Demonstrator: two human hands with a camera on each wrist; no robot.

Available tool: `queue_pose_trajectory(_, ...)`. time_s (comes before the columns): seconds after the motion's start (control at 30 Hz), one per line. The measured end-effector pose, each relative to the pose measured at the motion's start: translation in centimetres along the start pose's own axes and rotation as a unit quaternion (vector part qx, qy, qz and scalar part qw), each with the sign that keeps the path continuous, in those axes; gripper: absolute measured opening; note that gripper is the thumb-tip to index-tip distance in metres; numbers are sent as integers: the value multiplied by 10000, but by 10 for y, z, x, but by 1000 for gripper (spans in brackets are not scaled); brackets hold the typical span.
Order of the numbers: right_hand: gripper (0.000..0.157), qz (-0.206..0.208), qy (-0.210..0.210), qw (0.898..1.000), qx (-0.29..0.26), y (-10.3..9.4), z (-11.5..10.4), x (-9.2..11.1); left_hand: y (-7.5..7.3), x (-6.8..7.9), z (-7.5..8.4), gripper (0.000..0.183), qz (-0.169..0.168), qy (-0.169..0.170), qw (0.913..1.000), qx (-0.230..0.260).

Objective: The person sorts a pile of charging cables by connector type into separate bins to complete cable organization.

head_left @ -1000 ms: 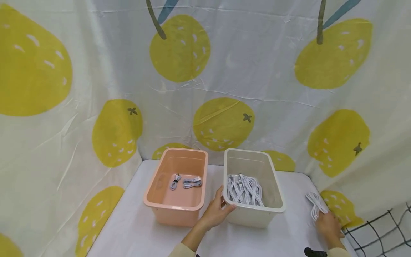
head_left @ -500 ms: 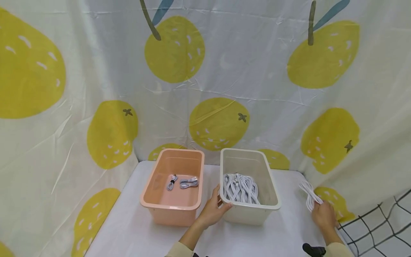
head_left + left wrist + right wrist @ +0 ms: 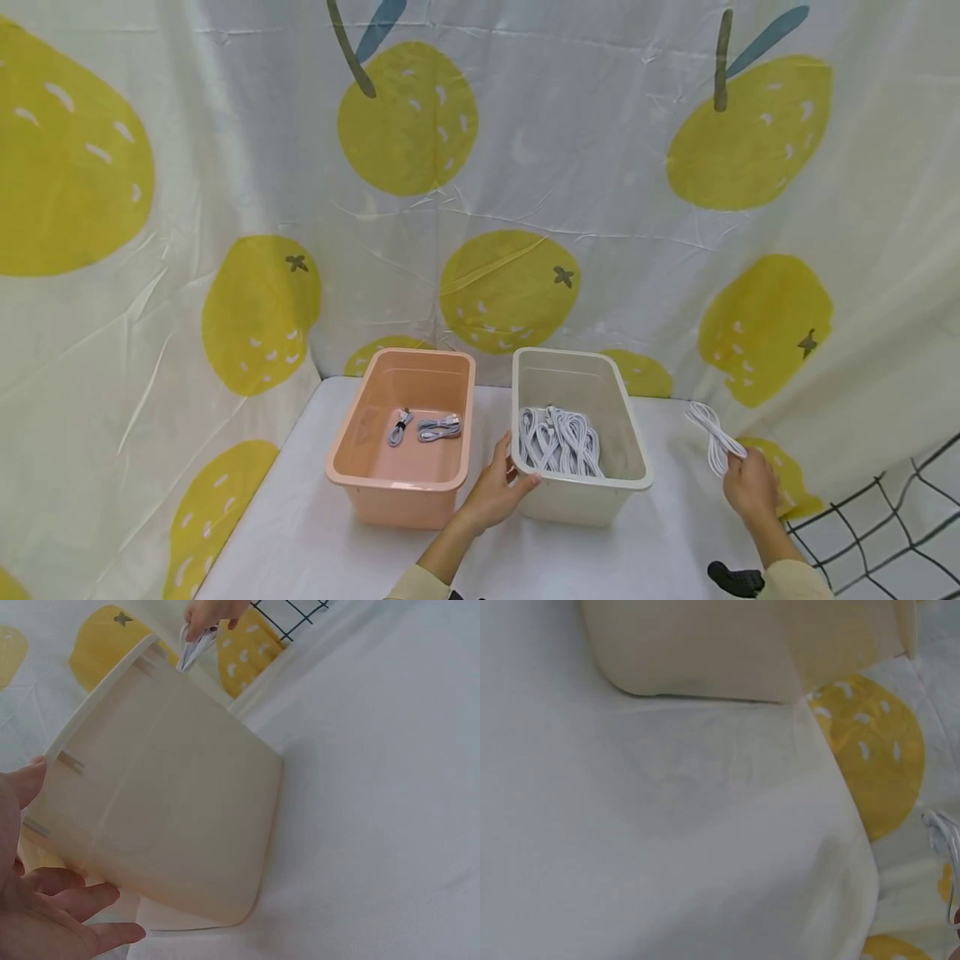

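Note:
In the head view, my left hand holds the near-left corner of a beige plastic bin. Its thumb lies at the rim in the left wrist view, and the fingers reach along the bin's side. Several coiled white cables lie inside that bin. At the table's right edge, my right hand pinches another coiled white cable by one end, raised over the tabletop. In the right wrist view, only part of this cable shows at the right border.
A peach bin stands left of the beige one and contains a small grey cable bundle with a dark tie and a second bundle. Lemon-print cloth hangs behind the white table. A black wire grid is at lower right.
My right hand has lifted the cable coil up and slightly to the left from the table's right edge. The left hand has stayed at the beige bin; the head view has shifted slightly.

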State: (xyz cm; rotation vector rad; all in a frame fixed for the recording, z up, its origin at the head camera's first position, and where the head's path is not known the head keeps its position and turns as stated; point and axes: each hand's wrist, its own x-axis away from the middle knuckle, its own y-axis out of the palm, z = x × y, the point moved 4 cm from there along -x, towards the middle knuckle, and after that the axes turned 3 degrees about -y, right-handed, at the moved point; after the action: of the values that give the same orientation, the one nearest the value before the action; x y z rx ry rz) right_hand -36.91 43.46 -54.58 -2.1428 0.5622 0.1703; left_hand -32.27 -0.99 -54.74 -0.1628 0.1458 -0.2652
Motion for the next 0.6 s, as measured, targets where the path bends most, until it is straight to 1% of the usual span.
queue_pose_trajectory(0.17,35,102,-378,9990,-200,-4,-15,-3,1,1,0,84,-10,31,10000,84)
queue_pose_trajectory(0.27,33,262,-668,9968,-348,-7,-27,-3,1,1,-1,84,-18,29,10000,72)
queue_pose_trajectory(0.43,31,585,-1211,9892,-583,-11,-48,-5,1,0,-3,85,5,-3,10000,-20)
queue_pose_trajectory(0.6,27,706,-1611,9820,-688,-14,-69,-9,1,-2,-5,86,30,-88,9999,-73)
